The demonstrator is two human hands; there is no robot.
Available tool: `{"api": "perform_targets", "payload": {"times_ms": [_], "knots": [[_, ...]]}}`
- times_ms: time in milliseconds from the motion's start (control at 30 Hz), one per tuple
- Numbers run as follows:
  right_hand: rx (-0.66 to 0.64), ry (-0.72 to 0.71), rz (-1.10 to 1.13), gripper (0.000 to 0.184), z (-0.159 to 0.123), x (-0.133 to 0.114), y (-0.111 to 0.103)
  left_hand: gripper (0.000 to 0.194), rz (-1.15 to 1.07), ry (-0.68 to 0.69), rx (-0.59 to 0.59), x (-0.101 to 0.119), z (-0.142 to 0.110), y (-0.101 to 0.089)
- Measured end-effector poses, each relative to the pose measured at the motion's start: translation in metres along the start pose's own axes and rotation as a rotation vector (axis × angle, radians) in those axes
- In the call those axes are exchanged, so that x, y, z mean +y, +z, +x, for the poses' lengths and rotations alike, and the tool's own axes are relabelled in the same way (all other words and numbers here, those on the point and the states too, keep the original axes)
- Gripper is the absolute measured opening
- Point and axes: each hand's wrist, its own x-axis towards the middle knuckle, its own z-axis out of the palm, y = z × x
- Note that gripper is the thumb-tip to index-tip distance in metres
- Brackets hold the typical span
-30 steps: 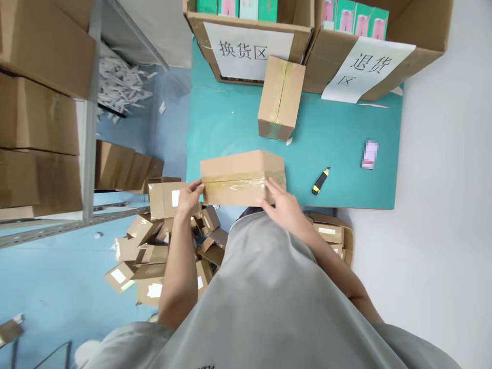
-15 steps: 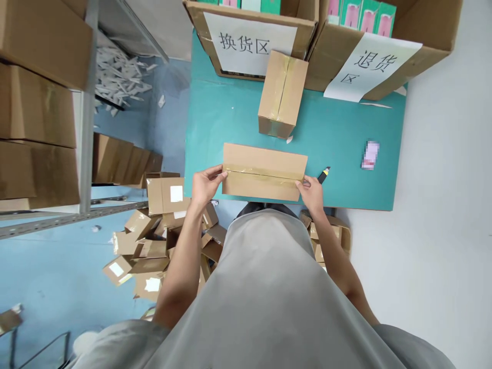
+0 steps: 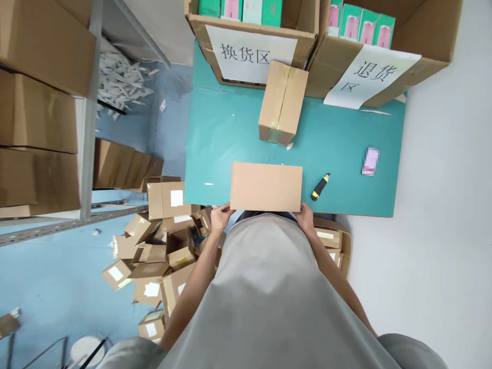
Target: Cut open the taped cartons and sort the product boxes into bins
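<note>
Currently I've L hand (image 3: 220, 218) & R hand (image 3: 305, 219) gripping the carton (image 3: 266, 186) by its near corners, at front edge of desk (image 3: 346, 192); prob. positioning step, next move needs even support.

And here the carton (image 3: 266, 187) shows one bare face, its underside turned from view! Fingertips of the left hand (image 3: 220, 218) and right hand (image 3: 305, 218) slip out of sight at its near corners. Over to the right, a pinkish item (image 3: 370, 162) dissolves into pixels: no telling what it is! Up top, the frame slices off both open boxes (image 3: 323, 72) and some green packs (image 3: 272, 11), their fine print too small to read. Far left, the edge crops the shelf cartons (image 3: 46, 46).
</note>
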Motion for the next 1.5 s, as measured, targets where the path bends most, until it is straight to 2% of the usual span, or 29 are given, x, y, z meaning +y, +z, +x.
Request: {"api": "perform_targets", "payload": {"times_ms": [133,233,333,433,600,633,700,767,867,967,1067,1133,1233,1367,1500], "knots": [[-0.009,-0.026,0.047,0.029,0.006,-0.017,-0.011,0.036,-0.026,0.012,0.029,0.019,0.005,-0.004],[0.033,-0.105,0.081,0.037,0.019,-0.042,-0.026,0.049,-0.095,0.098,0.094,0.054,0.010,-0.007],[0.101,-0.214,0.084,0.045,0.036,-0.069,-0.041,0.055,-0.149,0.280,0.130,0.096,0.016,-0.010],[0.120,-0.251,0.024,0.040,0.048,-0.087,-0.048,0.055,-0.098,0.358,0.121,0.123,0.026,-0.013],[0.034,-0.138,-0.132,0.018,0.054,-0.090,-0.045,0.047,0.042,0.174,0.003,0.123,0.048,-0.018],[0.016,-0.119,-0.151,0.015,0.059,-0.091,-0.044,0.046,0.053,0.164,-0.028,0.123,0.053,-0.017],[0.022,-0.122,-0.163,0.015,0.075,-0.100,-0.042,0.052,0.121,0.235,-0.044,0.131,0.066,-0.013],[0.085,-0.167,-0.154,0.029,0.102,-0.119,-0.038,0.066,0.216,0.359,-0.023,0.150,0.082,-0.001],[0.155,-0.199,-0.107,0.054,0.156,-0.164,-0.023,0.075,0.271,0.501,-0.042,0.198,0.114,0.032],[0.122,-0.132,-0.038,0.063,0.206,-0.209,0.002,0.062,0.244,0.536,-0.084,0.250,0.153,0.070],[0.017,-0.099,0.050,0.062,0.233,-0.232,0.025,0.045,0.206,0.495,-0.121,0.280,0.187,0.094],[-0.085,-0.086,0.098,0.063,0.238,-0.232,0.033,0.043,0.189,0.469,-0.133,0.283,0.199,0.100],[-0.162,-0.079,0.115,0.063,0.233,-0.217,0.027,0.045,0.170,0.456,-0.183,0.272,0.198,0.101],[-0.102,-0.180,0.104,0.059,0.227,-0.187,0.000,0.038,0.247,0.509,-0.295,0.263,0.180,0.118],[0.001,-0.177,0.114,0.062,0.241,-0.172,-0.020,0.031,0.254,0.489,-0.331,0.286,0.170,0.158]]}}
